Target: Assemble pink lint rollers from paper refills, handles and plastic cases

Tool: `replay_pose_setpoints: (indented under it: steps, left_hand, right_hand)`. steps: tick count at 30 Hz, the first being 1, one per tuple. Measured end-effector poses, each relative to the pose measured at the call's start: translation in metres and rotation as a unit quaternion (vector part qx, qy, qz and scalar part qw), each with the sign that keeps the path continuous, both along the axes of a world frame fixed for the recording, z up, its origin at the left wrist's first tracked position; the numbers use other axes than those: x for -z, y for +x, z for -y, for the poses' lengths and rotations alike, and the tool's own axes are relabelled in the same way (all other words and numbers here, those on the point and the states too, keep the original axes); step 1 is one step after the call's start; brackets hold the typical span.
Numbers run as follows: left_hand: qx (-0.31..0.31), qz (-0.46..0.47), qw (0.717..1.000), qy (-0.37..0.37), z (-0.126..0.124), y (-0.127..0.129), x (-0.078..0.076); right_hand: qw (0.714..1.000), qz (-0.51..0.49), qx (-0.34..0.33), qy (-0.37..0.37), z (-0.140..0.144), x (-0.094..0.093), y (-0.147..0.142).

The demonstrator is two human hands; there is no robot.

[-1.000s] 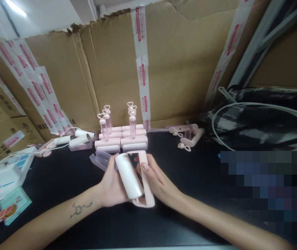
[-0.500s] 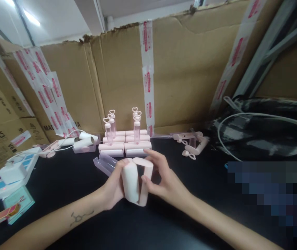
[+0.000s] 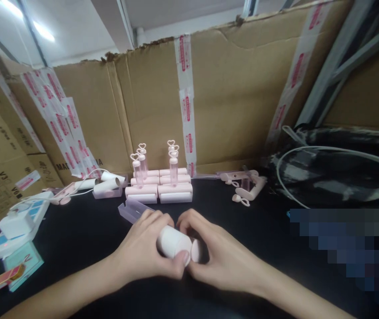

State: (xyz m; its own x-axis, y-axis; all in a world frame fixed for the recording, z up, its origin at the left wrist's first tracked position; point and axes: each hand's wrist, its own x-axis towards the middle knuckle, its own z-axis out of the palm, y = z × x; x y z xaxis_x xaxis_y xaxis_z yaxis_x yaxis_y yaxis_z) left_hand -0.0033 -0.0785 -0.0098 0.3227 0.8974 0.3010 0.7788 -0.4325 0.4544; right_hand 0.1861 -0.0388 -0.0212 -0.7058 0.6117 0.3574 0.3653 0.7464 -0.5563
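A wall of brown corrugated cardboard sheets [image 3: 236, 93] taped with red-printed strips is seen across the far side, and a black tabletop [image 3: 86, 230] is spread beneath everything. To the right, a crumpled black plastic bag [image 3: 335, 173] with a white cable looped over it is laid against the cardboard. At the far middle, a stacked group of finished pink lint rollers with heart-topped handles [image 3: 159, 181] is stood in rows; loose pink handle parts [image 3: 245, 188] are scattered to its right and white paper rolls [image 3: 107, 184] to its left. A clear plastic cover [image 3: 132, 210] is rested just beyond the hands. Near the middle, a white cylindrical paper roll seated in a pink plastic roller frame [image 3: 176, 241] is held just above the tabletop. The left hand [image 3: 142, 252] is curled over its left side, thumb pressed on the roll's near end; the right hand [image 3: 216, 257] is closed around the frame from the right. The step in hand is judged to be the seating of the roll into its frame. A firm inward squeeze from both sides would be called for next, until the roll is felt to click home.
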Motion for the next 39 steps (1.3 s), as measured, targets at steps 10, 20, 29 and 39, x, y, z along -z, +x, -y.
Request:
replay_pose_setpoints:
  steps: [10,20,29,39]
  left_hand:
    - [-0.018,-0.033,0.99,0.139,0.013,-0.031,0.033]
    - [-0.033,0.022,0.999,0.021,0.016,-0.029,0.039]
    - [-0.018,0.176,0.972,-0.155,-0.006,-0.013,0.018]
    - [-0.01,0.025,0.996,-0.082,-0.01,-0.007,0.032]
  right_hand:
    - [0.975,-0.059,-0.142,-0.162,0.002,0.035,-0.017]
    - [0.991,-0.063,-0.119,0.015,0.003,0.058,-0.017]
    - [0.985,-0.059,-0.018,0.164,-0.01,0.042,-0.011]
    - [0.99,0.046,0.086,0.098,-0.008,0.032,-0.01]
